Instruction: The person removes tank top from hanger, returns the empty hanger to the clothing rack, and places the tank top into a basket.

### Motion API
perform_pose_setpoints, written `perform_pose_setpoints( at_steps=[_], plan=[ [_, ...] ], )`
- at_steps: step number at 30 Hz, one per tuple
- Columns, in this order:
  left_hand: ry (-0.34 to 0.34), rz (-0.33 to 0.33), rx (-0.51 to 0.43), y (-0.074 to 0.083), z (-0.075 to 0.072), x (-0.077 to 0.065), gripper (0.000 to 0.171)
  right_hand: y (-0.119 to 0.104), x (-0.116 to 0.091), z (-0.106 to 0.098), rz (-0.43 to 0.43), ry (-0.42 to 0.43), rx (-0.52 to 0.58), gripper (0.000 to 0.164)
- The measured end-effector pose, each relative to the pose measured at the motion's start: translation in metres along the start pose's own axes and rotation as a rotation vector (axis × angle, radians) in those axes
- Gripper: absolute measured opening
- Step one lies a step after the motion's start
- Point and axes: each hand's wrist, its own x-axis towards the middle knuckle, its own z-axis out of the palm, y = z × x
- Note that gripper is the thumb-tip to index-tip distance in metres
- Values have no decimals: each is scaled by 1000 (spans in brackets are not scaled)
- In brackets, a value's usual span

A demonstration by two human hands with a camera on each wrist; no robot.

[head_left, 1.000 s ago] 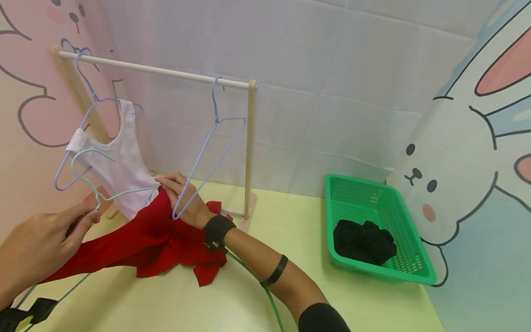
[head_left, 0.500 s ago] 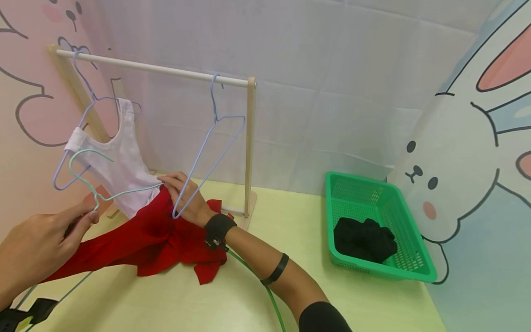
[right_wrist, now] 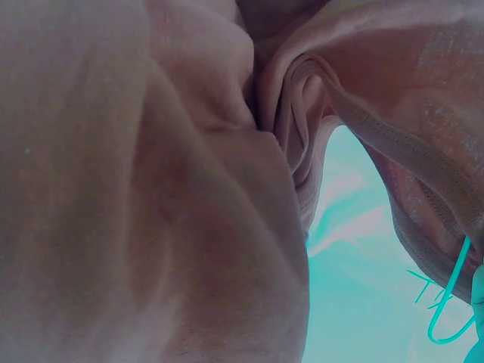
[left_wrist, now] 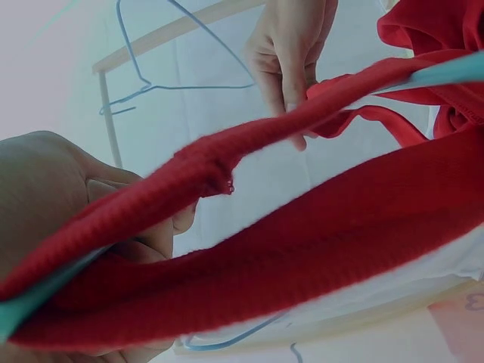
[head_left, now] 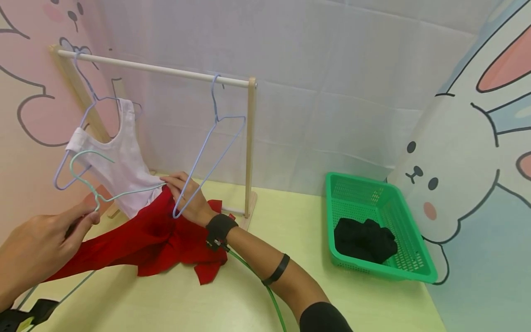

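Observation:
My left hand (head_left: 45, 249) pinches the neck of a mint-green wire hanger (left_wrist: 446, 72) in the head view, below its hook. A red garment (head_left: 166, 235) drapes over the hanger's lower part and spreads towards the table. At the hanger's right end, my right hand (head_left: 186, 198) pinches the red cloth. The left wrist view has the garment's ribbed edge running along the hanger, with the right hand's fingers (left_wrist: 291, 83) at the cloth behind. Folds of the garment (right_wrist: 189, 212) fill most of the right wrist view, where the right fingers are hidden.
A clothes rack (head_left: 157, 70) stands at the back left. On it hang a white tank top (head_left: 114, 150) on a blue hanger and a bare blue hanger (head_left: 206, 143), which crosses in front of my right hand. A green basket (head_left: 398, 193) holds black cloth (head_left: 365, 240).
The right hand and the hanger's right end have shifted very slightly to the right. The left hand keeps its hold in nearly the same place.

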Motion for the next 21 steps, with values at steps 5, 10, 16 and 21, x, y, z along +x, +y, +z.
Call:
perform_pose_setpoints(
  at_steps=[5,10,16,21],
  plan=[
    [2,10,4,0,0,0,9,0,-1,-1,12,-3,14,29],
    [16,28,-2,-1,1,0,9,1,-1,-1,33,-9,34,30],
    [43,61,-12,-2,2,-1,10,2,-1,-3,65,-28,-14,30],
    [36,71,-1,-3,3,-1,8,3,0,-4,70,-30,-44,30]
  ],
)
